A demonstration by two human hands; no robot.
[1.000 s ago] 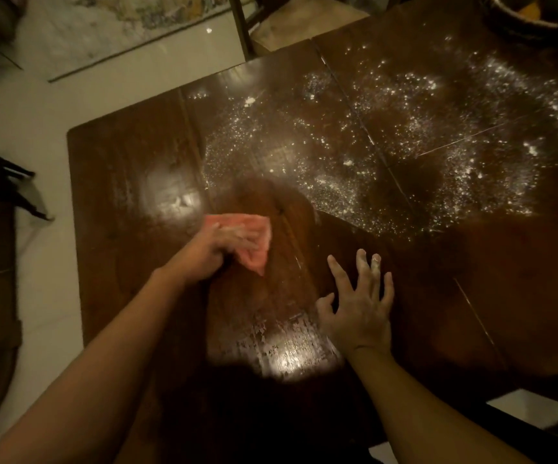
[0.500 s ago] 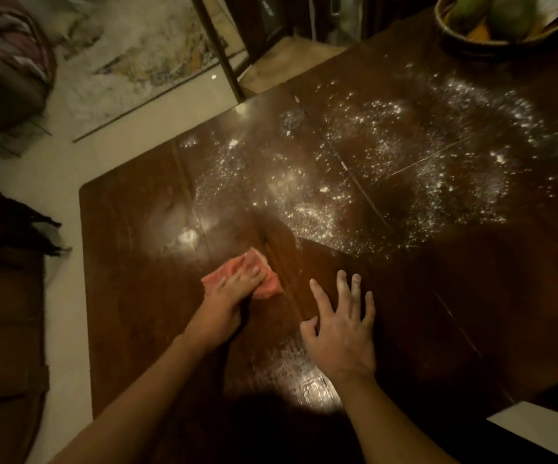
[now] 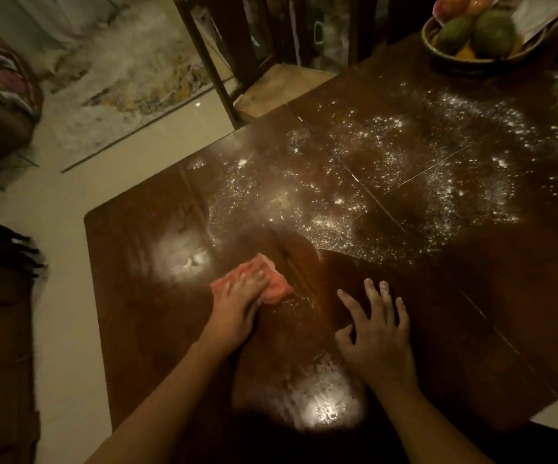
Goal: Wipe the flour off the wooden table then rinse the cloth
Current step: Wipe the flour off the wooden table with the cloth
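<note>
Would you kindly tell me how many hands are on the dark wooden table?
2. The left hand presses the pink cloth on the dark wooden table; the right hand lies flat beside it. None appears hidden.

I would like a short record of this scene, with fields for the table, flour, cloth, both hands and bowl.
table: dark glossy wood
flour: scattered over the far half
left hand: fingers press on the cloth
cloth: pink, on the table, short of the flour
right hand: flat on the table, fingers spread, holds nothing
bowl: holds fruit, far right on the table
</note>
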